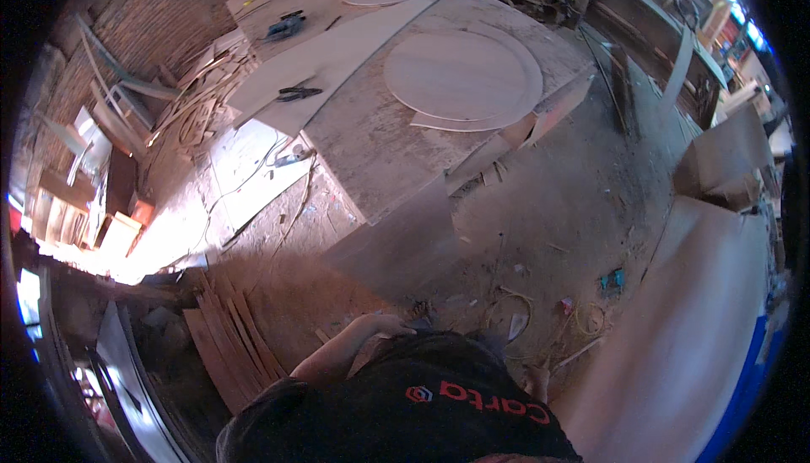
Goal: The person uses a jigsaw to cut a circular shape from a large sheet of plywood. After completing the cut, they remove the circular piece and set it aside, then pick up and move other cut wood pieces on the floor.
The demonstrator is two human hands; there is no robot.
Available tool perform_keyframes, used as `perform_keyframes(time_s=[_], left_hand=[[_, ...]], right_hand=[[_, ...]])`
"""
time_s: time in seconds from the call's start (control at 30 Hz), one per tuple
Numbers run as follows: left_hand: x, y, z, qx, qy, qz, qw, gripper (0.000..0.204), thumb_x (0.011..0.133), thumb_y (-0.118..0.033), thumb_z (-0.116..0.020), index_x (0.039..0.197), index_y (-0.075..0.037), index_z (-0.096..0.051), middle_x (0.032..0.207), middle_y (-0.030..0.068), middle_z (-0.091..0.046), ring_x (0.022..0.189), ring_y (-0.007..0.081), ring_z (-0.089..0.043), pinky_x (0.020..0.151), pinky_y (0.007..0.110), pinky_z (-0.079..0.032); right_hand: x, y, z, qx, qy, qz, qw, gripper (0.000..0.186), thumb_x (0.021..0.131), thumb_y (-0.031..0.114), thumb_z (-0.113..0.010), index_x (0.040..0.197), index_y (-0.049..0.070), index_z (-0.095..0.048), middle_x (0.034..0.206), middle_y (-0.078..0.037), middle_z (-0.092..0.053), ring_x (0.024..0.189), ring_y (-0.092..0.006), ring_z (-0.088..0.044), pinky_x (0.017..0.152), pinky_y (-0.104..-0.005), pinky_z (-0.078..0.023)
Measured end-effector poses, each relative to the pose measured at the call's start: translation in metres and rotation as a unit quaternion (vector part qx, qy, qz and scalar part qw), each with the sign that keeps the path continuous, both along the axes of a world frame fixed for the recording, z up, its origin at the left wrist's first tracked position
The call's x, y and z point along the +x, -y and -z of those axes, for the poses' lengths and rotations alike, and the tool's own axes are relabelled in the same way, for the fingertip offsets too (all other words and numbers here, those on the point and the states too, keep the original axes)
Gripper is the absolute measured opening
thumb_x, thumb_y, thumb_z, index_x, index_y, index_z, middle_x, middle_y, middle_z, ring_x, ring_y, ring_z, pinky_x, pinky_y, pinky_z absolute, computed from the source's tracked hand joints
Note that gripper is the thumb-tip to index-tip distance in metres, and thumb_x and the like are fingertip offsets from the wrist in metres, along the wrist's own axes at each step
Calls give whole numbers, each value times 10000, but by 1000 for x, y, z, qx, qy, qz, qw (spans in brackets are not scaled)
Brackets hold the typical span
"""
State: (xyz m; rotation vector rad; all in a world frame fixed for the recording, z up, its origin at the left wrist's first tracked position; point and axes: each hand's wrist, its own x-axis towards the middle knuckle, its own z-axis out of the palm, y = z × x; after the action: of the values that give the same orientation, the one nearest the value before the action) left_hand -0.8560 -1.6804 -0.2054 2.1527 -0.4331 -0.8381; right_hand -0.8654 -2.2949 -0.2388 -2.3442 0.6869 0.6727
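At the bottom of the head view, my left hand [390,325] is at the waist of my dark T-shirt, fingers curled by a small dark object I cannot make out. My right hand [533,376] shows only partly past the shirt's right side, close to a pale stick [576,354]; whether it touches the stick is unclear. A brownish panel [392,252] leans at the near corner of a large low wooden platform [363,155]. A large pale board [675,311] stands beside me on the right.
Round boards [462,71], black tools [297,94] and a power tool [283,29] lie on the platform. Wood strips [228,345] lie at lower left, with offcuts [198,117] by the brick wall. Cords [515,294] and scraps litter the floor. A cardboard-coloured box [717,159] stands at right.
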Motion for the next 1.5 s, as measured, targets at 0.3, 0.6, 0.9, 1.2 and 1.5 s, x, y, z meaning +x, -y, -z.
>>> perform_keyframes(time_s=[0.3, 0.6, 0.9, 1.2, 1.5], left_hand=[[48, -28, -107, -60, -410, -275, 868, 549, 1031, -515, -517, 1468, -183, -536, 1417, 105, -585, 1187, 257, -595, 1014, 415, -475], [74, 29, -42, -142, -276, -277, 909, 585, 1032, -473, -549, 1518, -155, -479, 1305, 82, -657, 1106, 224, -618, 926, 397, -511], [71, 113, -115, -37, -480, -561, 674, 451, 963, -356, -658, 1337, -105, -649, 1184, 68, -710, 983, 218, -654, 867, 354, -526], [36, 139, -75, -93, -507, -600, 611, 659, 922, -718, -550, 1248, -162, -692, 1070, 44, -704, 873, 212, -634, 707, 433, -534], [46, 49, -117, 226, -22, -667, 710, 183, 845, -262, -695, 886, -85, -713, 861, 169, -707, 822, 367, -694, 703, 487, -536]], right_hand=[[112, -14, -60, -192, -38, -322, 926, 315, 834, 295, -733, 1036, 56, -766, 938, -194, -743, 899, -342, -725, 766, -431, -580], [390, -25, -41, -189, 42, -523, 830, 272, 874, 238, -640, 1044, 44, -727, 1060, -160, -730, 909, -373, -717, 758, -490, -575], [599, -96, -108, -168, 153, -580, 782, 193, 894, 244, -618, 909, 122, -767, 971, -104, -745, 883, -337, -710, 720, -489, -551], [581, -141, -103, -18, 180, -484, 856, 376, 845, 410, -664, 920, 54, -758, 945, -197, -732, 871, -401, -702, 768, -499, -538], [447, -83, -100, -152, 27, -511, 845, 360, 824, 310, -687, 1110, 97, -638, 1024, -147, -691, 864, -322, -668, 761, -441, -546]])
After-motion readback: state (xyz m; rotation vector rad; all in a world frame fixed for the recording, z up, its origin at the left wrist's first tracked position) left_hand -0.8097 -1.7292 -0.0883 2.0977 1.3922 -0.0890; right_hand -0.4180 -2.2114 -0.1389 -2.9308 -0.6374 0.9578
